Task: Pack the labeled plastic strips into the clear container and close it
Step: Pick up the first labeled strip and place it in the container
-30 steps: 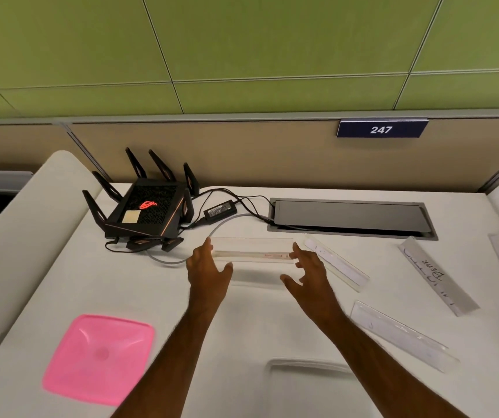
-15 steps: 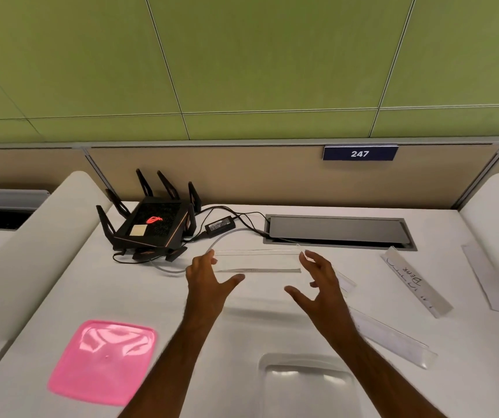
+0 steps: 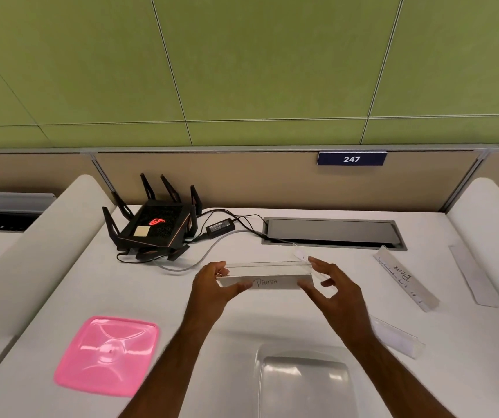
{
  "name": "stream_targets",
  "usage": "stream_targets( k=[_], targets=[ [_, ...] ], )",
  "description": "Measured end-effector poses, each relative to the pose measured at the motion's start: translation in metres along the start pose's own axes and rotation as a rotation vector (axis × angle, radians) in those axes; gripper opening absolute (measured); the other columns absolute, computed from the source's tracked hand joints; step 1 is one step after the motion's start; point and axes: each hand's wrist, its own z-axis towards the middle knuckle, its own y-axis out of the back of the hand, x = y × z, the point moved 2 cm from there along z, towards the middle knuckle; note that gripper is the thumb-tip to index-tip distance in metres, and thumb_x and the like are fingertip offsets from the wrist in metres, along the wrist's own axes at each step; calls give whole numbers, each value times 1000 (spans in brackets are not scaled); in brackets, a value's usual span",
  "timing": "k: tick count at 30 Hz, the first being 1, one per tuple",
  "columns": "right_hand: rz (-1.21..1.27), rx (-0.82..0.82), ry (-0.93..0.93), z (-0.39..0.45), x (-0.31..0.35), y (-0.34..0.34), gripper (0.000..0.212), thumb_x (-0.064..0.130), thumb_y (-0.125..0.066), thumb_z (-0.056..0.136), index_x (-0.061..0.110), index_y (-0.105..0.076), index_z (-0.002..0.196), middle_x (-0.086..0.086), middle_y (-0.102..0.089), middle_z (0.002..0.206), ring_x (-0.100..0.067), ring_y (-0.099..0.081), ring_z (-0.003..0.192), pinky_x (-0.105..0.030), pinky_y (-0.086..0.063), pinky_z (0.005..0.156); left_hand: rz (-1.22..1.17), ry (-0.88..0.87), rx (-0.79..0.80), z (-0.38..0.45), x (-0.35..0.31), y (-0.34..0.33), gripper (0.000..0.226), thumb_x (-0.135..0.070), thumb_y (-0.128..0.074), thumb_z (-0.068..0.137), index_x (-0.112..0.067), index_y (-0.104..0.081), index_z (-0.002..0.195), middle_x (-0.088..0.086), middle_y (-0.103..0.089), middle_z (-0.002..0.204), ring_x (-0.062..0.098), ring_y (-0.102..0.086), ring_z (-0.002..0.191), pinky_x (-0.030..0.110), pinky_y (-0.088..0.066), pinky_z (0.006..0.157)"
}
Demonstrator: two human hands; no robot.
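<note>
A clear plastic strip labelled "PANDA" point(image 3: 267, 276) is held level above the white desk, between both hands. My left hand point(image 3: 212, 286) pinches its left end with thumb and fingers. My right hand point(image 3: 334, 292) grips its right end, thumb below and fingers on the far side. The clear container point(image 3: 305, 378) stands open at the desk's near edge, below my arms. Its pink lid point(image 3: 108, 354) lies flat to the left. A strip with handwriting point(image 3: 405, 277) lies at the right, another clear strip point(image 3: 399, 337) lies near my right forearm, and a further one point(image 3: 302, 254) shows behind my right fingers.
A black router point(image 3: 154, 227) with antennas, its power brick point(image 3: 220, 228) and cables sit at the back left. A grey cable hatch point(image 3: 332, 232) is set in the desk behind the strips. A paper slip point(image 3: 472, 277) lies far right. White dividers flank the desk.
Both hands have lifted the strip off the desk and turned it so the "PANDA" label faces me. The view has tilted down, bringing the container into sight.
</note>
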Motion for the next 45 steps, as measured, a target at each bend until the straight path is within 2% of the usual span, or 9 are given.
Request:
stream_targets(
  k=[10, 15, 19, 25, 28, 31, 34, 39, 45],
  targets=[
    [69, 38, -124, -14, -21, 13, 41, 54, -77, 80, 37, -70, 117, 20, -75, 108, -1, -69, 105, -30, -60, 80, 36, -28, -29, -24, 6, -5, 67, -71, -81, 60, -30, -67, 111, -12, -68, 105, 1, -61, 97, 16, -50, 75],
    [96, 39, -238, -27, -32, 16, 36, 53, -76, 78, 32, -74, 107, 16, -77, 98, 2, -72, 96, -18, -58, 77, 77, -56, 13, -35, 14, -14, 64, -59, -84, 67, -30, -62, 120, -13, -63, 112, 5, -59, 104, 30, -55, 87],
    [112, 51, -313, -36, -40, 20, 24, 41, -79, 83, 28, -75, 103, 12, -77, 96, 1, -72, 92, -26, -58, 87, 101, -86, 79, -43, 18, -23, 72, -51, -89, 65, -30, -56, 126, -15, -56, 121, 5, -53, 112, 21, -49, 89],
    [104, 37, -352, -46, -50, 32, 25, 54, -70, 86, 34, -75, 101, 19, -76, 96, -1, -71, 92, -38, -60, 87, 87, -108, 140, -55, 21, -34, 77, -50, -90, 63, -38, -50, 129, -22, -48, 120, 5, -51, 115, 26, -49, 92],
    [80, 58, -365, -49, -56, 37, 20, 52, -66, 92, 39, -75, 104, 22, -75, 98, -2, -71, 93, -46, -61, 85, 92, -165, 130, -61, 20, -39, 73, -51, -88, 65, -47, -48, 125, -29, -44, 115, -2, -48, 110, 18, -47, 82],
    [63, 46, -388, -53, -61, 41, 20, 52, -65, 93, 39, -75, 103, 22, -75, 98, -2, -71, 93, -46, -61, 84, 99, -252, 95, -66, 18, -44, 68, -50, -89, 66, -47, -51, 123, -30, -39, 119, 5, -50, 110, 17, -49, 81],
    [40, 46, -401, -57, -66, 46, 21, 49, -62, 96, 34, -76, 105, 20, -76, 96, -6, -71, 93, -46, -61, 83, 103, -316, 91, -67, 20, -50, 71, -57, -85, 67, -39, -53, 128, -24, -43, 130, 11, -49, 123, 28, -50, 96],
    [60, 40, -429, -65, -70, 51, 23, 40, -58, 101, 27, -76, 108, 11, -76, 95, -15, -71, 91, -36, -64, 71, 15, -198, 159, -71, 26, -59, 78, -62, -84, 66, -43, -50, 132, -28, -54, 133, 5, -53, 125, 34, -53, 101],
    [125, 18, -469, -71, -73, 57, 26, 38, -60, 100, 23, -77, 114, 11, -77, 100, -5, -70, 90, -23, -60, 62, 17, -199, 166, -75, 22, -66, 82, -68, -79, 63, -41, -49, 135, -26, -54, 135, 4, -52, 126, 28, -52, 102]
  ],
)
